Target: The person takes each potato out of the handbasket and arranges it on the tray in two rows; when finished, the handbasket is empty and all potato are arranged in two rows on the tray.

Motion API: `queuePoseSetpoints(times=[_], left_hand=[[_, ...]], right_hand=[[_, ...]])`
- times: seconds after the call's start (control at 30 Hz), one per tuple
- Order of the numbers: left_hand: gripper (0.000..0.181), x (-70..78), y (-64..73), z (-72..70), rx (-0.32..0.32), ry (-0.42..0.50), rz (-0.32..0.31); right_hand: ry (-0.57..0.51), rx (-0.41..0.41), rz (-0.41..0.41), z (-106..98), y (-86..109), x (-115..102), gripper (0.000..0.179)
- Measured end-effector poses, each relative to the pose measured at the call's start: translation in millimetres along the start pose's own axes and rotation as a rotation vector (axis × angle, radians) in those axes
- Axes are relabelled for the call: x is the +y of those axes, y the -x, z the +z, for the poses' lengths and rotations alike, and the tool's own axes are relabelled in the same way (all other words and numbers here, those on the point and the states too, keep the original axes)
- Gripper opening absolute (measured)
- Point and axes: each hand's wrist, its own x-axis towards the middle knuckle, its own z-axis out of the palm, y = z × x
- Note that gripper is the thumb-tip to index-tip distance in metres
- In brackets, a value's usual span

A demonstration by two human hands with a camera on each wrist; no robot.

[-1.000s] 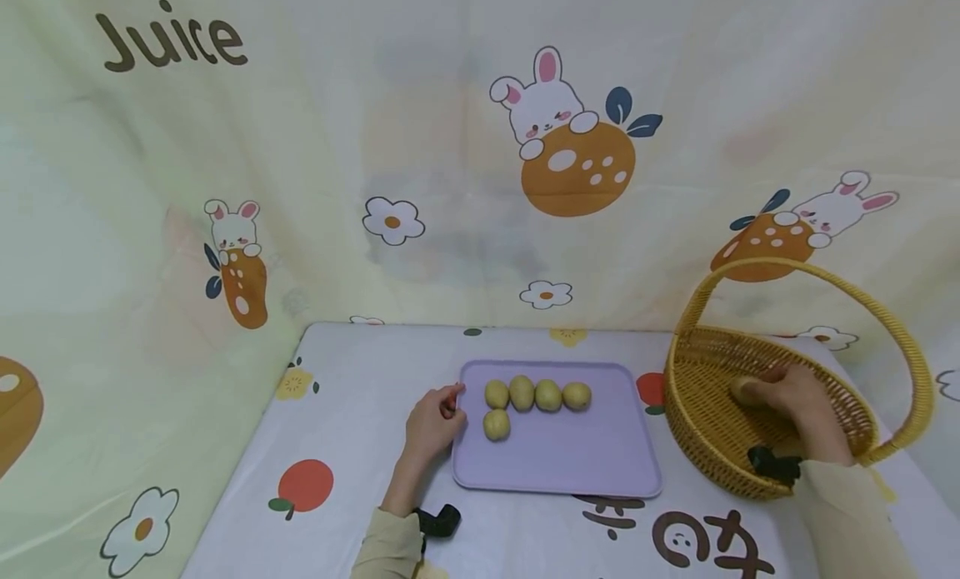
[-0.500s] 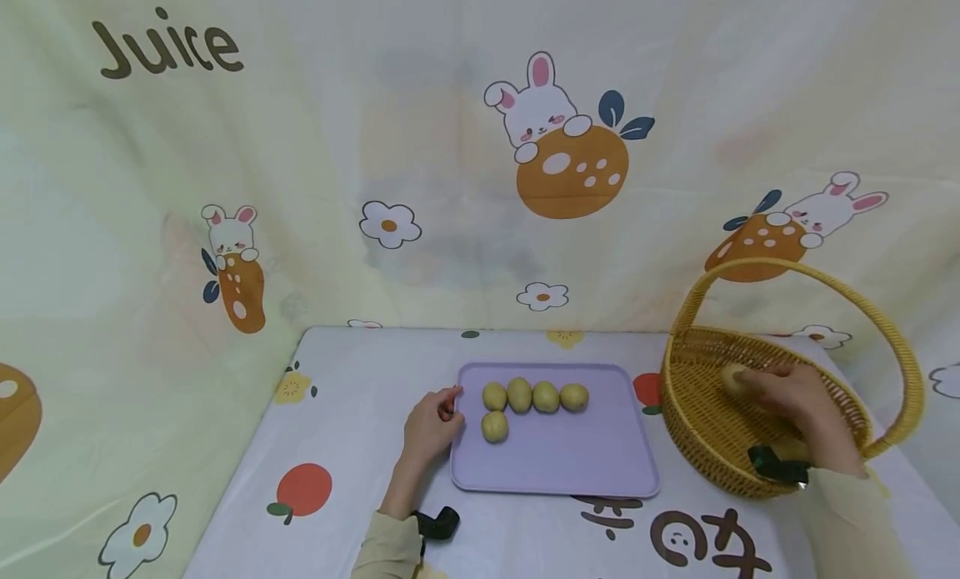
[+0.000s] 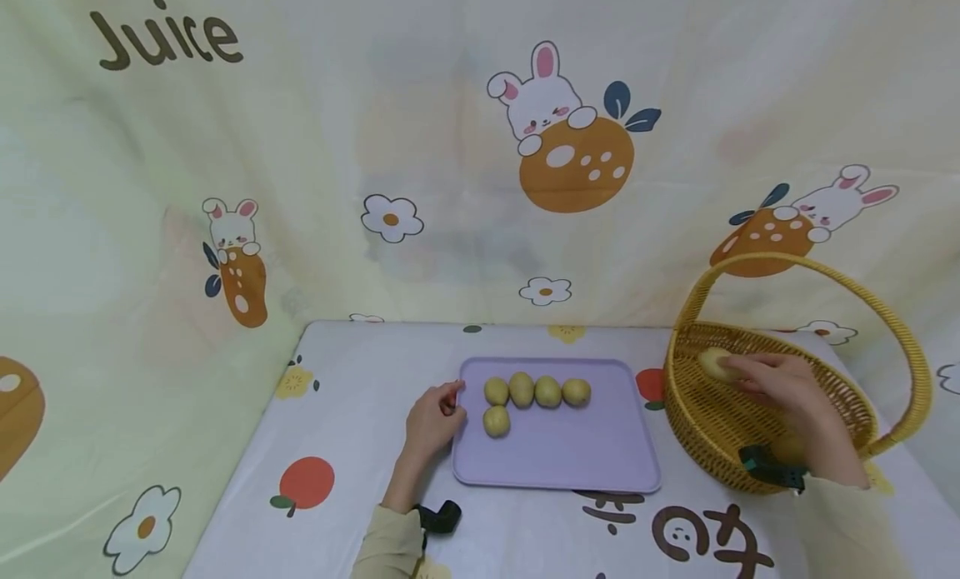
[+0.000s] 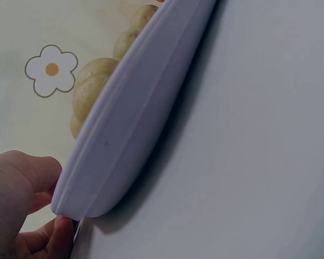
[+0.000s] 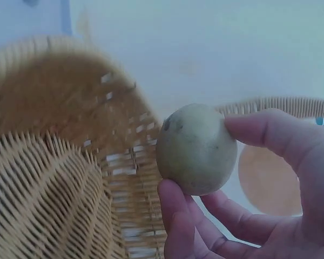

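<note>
In the right wrist view, a round pale yellow-green potato (image 5: 197,148) sits between the thumb and fingertips of my right hand (image 3: 783,387). That hand is over the inside of the wicker basket (image 3: 697,433), with the potato near the basket's far left wall. My left hand (image 3: 433,421) pinches the left rim of a flat lilac tray (image 3: 573,458), thumb and fingers on either side of the edge in the left wrist view. On the tray, potatoes (image 3: 547,391) stand in a row along the back, with a single potato (image 3: 496,421) in front at the left end.
Another potato (image 3: 789,448) shows in the basket, partly hidden by the right wrist and its black camera mount (image 3: 768,469). The tall basket handle (image 3: 892,321) arches over the right arm. A printed cloth (image 3: 360,371) covers the table, and a patterned curtain (image 3: 442,146) hangs behind.
My right hand has lifted the potato up and leftward from the middle of the basket towards its far left rim. My left hand and the tray have stayed put.
</note>
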Motion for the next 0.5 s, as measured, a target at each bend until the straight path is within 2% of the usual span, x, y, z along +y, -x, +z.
queuePoseSetpoints(times=[0.3, 0.5], left_hand=[[0.038, 4.1, 0.4, -2.1, -0.014, 0.009, -0.012], [0.040, 3.4, 1.6, -1.3, -0.010, 0.002, -0.020]], right_hand=[[0.029, 0.044, 0.001, 25, 6.8, -17, 0.060], [0.045, 0.027, -0.046, 45, 7.7, -26, 0.067]])
